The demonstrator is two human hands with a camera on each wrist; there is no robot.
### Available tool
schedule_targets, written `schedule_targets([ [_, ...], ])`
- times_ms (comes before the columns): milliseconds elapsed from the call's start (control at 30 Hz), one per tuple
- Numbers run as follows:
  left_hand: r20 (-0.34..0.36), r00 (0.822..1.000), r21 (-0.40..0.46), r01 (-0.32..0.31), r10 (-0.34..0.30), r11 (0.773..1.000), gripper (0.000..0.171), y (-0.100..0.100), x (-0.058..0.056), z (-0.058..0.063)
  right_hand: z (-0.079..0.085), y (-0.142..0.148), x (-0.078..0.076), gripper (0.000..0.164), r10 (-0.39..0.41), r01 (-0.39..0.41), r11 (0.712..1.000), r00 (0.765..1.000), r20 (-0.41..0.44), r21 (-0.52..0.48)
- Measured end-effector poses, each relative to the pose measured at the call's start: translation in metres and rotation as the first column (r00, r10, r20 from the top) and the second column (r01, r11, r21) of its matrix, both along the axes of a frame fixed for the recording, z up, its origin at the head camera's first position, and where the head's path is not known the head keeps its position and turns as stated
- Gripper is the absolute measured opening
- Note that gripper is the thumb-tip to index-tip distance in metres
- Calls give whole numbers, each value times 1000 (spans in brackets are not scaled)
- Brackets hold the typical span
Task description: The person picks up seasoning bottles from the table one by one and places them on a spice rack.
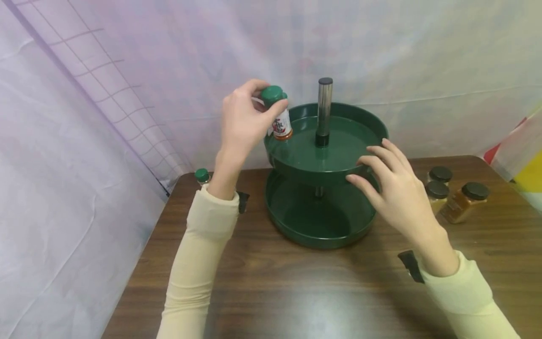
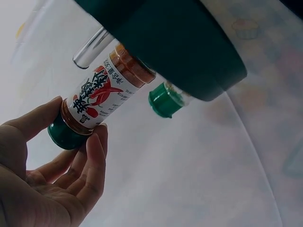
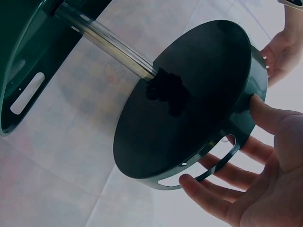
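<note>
My left hand (image 1: 245,117) pinches a spice bottle (image 1: 281,126) by its green cap. Its white label shows a red chilli, and orange-red powder shows at the base. The bottle stands upright over the left side of the upper tray (image 1: 313,177) of a dark green two-tier round rack; whether it touches the tray floor I cannot tell. A second green-capped bottle (image 2: 165,100) is close by at the tray's edge, mostly hidden. My right hand (image 1: 400,197) holds the upper tray's front right rim, thumb outside and fingers around the slotted handle (image 3: 226,158).
A metal pole (image 1: 324,103) rises through the rack above the lower tray (image 1: 313,240). Three black-lidded jars, including an orange-brown one (image 1: 461,207), stand right on the wooden table (image 1: 271,292). Another green-capped bottle (image 1: 202,176) is behind my left forearm. Pale curtains (image 1: 190,61) hang behind.
</note>
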State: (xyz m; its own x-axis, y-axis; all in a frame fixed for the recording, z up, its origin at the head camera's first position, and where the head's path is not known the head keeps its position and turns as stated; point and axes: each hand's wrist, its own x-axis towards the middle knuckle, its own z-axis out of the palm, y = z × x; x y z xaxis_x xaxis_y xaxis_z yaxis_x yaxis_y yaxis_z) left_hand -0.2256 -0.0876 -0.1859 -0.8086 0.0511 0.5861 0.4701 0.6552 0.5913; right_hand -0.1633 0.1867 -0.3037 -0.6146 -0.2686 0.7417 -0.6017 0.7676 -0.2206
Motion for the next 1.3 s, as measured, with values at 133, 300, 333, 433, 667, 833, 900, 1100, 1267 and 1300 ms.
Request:
schedule_targets([
  [133, 26, 1000, -16, -5, 6, 1000, 41, 7, -5, -2, 1, 0, 0, 36, -8, 8, 1000, 1000, -2, 2],
  [300, 49, 999, -52, -9, 12, 999, 43, 15, -13, -5, 1, 1, 1, 36, -15, 15, 1000, 1000, 2, 0],
  [333, 60, 998, -57, -10, 14, 998, 44, 16, -14, -5, 1, 1, 1, 36, -16, 16, 1000, 1000, 3, 0],
  [433, 94, 995, -67, -15, 21, 998, 46, 21, -18, -7, 1, 1, 2, 36, -19, 19, 1000, 1000, 6, 2],
  [667, 141, 990, -103, 4, 11, 995, 47, 29, -29, -11, 1, 0, 2, 37, -24, 24, 1000, 1000, 2, 9],
  [833, 167, 986, -152, 11, 15, 988, 47, 32, -35, -14, 1, -1, 2, 37, -23, 23, 1000, 1000, 2, 7],
  [900, 176, 984, -158, 12, 16, 987, 45, 33, -37, -15, 1, -2, 2, 37, -20, 20, 1000, 1000, 3, 6],
  [1100, 211, 978, -153, 30, 3, 988, 41, 36, -40, -15, 1, -3, 3, 37, -15, 15, 1000, 1000, -6, 4],
  [1267, 222, 975, -160, 35, 2, 986, 42, 38, -43, -16, 2, -4, 4, 36, -11, 11, 1000, 1000, -6, 0],
  [1300, 223, 975, -159, 35, 1, 987, 42, 38, -44, -16, 2, -4, 4, 36, -10, 10, 1000, 1000, -6, -1],
])
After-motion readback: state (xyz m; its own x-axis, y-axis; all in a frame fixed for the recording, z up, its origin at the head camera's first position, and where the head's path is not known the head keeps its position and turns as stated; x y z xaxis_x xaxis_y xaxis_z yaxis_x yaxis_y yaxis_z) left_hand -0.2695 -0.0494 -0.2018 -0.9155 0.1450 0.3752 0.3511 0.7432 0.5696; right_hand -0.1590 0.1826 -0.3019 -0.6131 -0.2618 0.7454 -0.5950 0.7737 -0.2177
